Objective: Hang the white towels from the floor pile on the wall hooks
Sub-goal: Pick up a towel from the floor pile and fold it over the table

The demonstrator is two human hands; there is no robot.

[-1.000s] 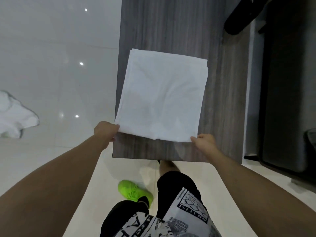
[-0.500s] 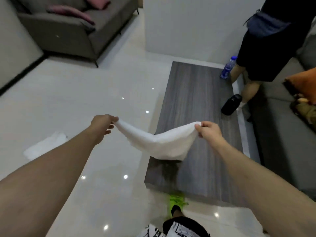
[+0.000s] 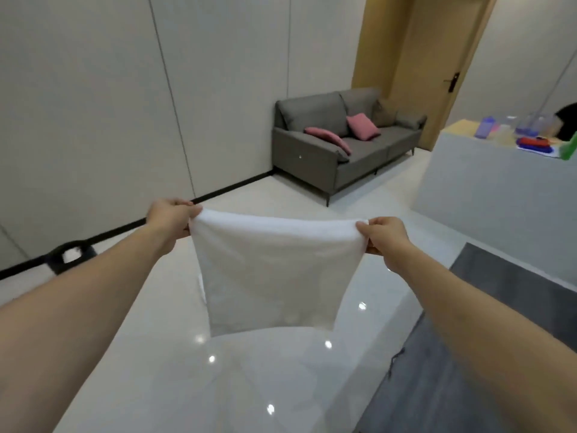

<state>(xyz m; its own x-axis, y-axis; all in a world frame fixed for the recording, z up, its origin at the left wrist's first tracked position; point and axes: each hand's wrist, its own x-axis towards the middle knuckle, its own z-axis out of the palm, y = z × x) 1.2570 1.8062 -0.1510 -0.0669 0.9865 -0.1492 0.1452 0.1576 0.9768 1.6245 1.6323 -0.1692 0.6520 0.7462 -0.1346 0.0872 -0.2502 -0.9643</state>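
A folded white towel (image 3: 274, 270) hangs in the air in front of me, stretched flat between both hands. My left hand (image 3: 170, 218) pinches its top left corner and my right hand (image 3: 385, 237) pinches its top right corner. The towel's lower edge dangles freely above the glossy white floor (image 3: 187, 385). No wall hooks and no floor pile are in view.
A grey sofa (image 3: 337, 142) with pink cushions stands against the far wall. A white counter (image 3: 487, 189) with coloured items is at right, beside a wooden door (image 3: 437, 57). The dark wooden table (image 3: 487, 354) edges in at lower right. A black object (image 3: 67, 256) sits by the left wall.
The towel has been lifted off the dark table and pulled taut between my hands. My view has risen and turned left, from the table toward the sofa and wall.
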